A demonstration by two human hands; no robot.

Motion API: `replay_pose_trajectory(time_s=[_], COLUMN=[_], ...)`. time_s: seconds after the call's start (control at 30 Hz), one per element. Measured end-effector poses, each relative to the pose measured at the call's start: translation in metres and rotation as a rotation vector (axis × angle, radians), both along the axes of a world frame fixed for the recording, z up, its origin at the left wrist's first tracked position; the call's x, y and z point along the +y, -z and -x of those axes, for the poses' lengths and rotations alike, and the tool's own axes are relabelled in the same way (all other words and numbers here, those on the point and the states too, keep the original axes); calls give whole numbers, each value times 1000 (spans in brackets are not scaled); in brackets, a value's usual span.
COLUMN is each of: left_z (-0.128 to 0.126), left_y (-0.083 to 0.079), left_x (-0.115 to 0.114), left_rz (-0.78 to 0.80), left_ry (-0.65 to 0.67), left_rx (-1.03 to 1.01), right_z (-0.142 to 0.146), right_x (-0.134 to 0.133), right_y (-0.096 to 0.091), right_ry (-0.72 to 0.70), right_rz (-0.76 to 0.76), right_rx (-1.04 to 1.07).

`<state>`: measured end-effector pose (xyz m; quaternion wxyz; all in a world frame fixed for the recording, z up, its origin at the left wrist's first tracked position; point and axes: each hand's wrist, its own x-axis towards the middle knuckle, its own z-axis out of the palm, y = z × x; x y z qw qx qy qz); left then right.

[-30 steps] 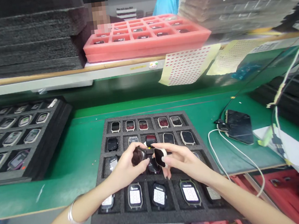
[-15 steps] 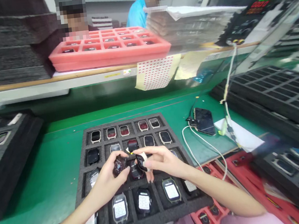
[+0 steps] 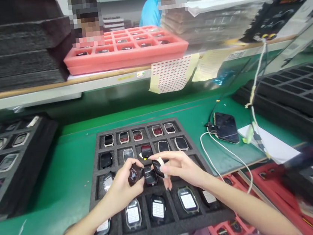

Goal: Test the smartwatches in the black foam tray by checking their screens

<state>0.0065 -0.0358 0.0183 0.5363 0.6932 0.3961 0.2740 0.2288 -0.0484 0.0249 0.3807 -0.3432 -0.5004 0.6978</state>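
Note:
Over the middle of a dark foam tray (image 3: pixel 169 227), my left hand (image 3: pixel 125 179) grips a dark smartwatch (image 3: pixel 135 174) with its screen up. Close to its right, my right hand (image 3: pixel 179 167) pinches a second watch, a black-faced smartwatch with a pale case (image 3: pixel 157 167), tilted on edge between thumb and fingers. Between and below the two hands, another dark watch (image 3: pixel 150 175) lies in its compartment. Watch bodies fill the tray's back rows, among them a red-tinted one (image 3: pixel 146 151). Several watches in the front row carry white labels, like this labelled watch (image 3: pixel 158 208).
A black phone (image 3: pixel 225 127) and white cable (image 3: pixel 242 162) lie right of the tray. More foam trays stand at left (image 3: pixel 37 161) and right (image 3: pixel 295 98). A pink foam tray (image 3: pixel 127 56) sits on the shelf above. Two people are beyond it.
The view has shifted left, so everything appears further right. Both hands keep hold of their watches in nearly the same pose over the tray.

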Motion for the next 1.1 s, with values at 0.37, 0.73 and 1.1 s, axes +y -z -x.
replay_pose_trajectory(time_s=[0.37,0.73,1.1], left_z=[0,1,2], left_y=[-1,-3,-3], left_x=[3,2,2], left_rz=[-10,18,-9], left_ry=[-99,-79,-106], left_rx=[-76,-72,-107], right_z=[2,1,1], right_x=[2,2,-1], right_y=[-5,-3,-9], right_ry=[8,-9,25], right_rz=[-25,-31,-45], right_rx=[-41,-62,-103])
